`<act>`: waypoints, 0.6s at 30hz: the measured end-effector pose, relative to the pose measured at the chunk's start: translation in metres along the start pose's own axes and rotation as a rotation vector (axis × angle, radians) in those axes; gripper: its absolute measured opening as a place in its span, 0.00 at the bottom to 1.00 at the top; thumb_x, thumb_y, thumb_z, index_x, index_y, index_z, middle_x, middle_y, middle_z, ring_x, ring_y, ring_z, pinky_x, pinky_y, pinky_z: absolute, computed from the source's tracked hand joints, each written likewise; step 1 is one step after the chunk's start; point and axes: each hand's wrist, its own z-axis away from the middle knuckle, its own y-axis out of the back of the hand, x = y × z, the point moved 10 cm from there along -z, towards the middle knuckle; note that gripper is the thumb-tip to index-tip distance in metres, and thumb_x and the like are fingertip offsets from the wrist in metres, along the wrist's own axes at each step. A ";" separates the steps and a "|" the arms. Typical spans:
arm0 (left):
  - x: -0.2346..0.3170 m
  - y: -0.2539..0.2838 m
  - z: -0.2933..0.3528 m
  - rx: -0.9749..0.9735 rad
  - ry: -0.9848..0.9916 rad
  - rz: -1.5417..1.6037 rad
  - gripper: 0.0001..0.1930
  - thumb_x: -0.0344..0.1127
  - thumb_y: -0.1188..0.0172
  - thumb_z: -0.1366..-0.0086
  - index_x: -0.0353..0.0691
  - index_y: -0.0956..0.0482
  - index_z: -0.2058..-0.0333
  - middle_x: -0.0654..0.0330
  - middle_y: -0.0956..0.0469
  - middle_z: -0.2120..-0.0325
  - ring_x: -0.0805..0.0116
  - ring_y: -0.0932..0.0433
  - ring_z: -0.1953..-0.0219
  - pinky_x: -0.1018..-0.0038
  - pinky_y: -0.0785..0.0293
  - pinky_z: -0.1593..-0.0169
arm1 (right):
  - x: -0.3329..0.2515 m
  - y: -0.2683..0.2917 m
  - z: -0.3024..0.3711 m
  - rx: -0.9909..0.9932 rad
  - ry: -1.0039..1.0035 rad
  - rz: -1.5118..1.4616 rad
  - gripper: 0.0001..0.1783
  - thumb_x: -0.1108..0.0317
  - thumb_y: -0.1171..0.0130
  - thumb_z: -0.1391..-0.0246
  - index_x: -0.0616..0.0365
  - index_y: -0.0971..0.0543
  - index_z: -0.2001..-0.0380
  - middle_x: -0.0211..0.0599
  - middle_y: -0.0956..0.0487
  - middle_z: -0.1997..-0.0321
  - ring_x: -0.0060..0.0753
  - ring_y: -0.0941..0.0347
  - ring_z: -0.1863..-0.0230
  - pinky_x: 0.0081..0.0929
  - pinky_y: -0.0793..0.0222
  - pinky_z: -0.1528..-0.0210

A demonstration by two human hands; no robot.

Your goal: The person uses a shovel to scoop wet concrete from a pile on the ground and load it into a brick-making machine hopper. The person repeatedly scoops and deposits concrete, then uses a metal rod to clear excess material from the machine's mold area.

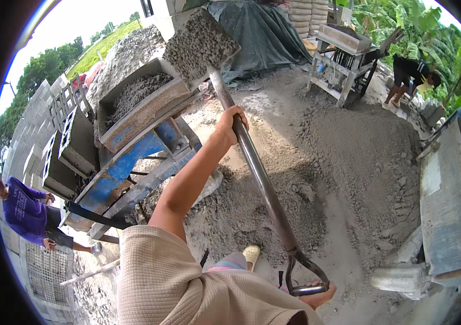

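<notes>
My left hand (232, 124) is wrapped round the metal shaft of a shovel (263, 187), below its blade. At the lower edge my right hand (320, 297) grips the shovel's D-shaped handle, its fingers partly hidden. Damp grey concrete mix (200, 44) heaps on the raised blade. The blade is up beside the far right end of a rusty, open-topped metal box (152, 116), which holds more grey mix (138, 96). That box belongs to a block-making machine with a worn blue frame (127, 162); whether the blade touches it I cannot tell.
Fresh hollow blocks (79, 143) stand left of the machine, near a person in purple (22, 208). A large pile of grey mix (360, 162) spreads rightward. Beyond are a second machine (344, 62) and a bending person (412, 78). A metal trough (452, 200) stands at right.
</notes>
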 end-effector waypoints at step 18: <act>0.114 -0.010 -0.017 -0.699 -0.049 0.546 0.08 0.37 0.49 0.47 0.41 0.32 0.81 0.70 0.36 0.87 0.76 0.36 0.83 0.76 0.34 0.75 | -0.008 -0.214 0.114 -1.253 1.259 0.073 0.20 0.51 0.51 0.53 0.60 0.35 0.75 0.40 0.29 0.78 0.32 0.34 0.77 0.30 0.36 0.75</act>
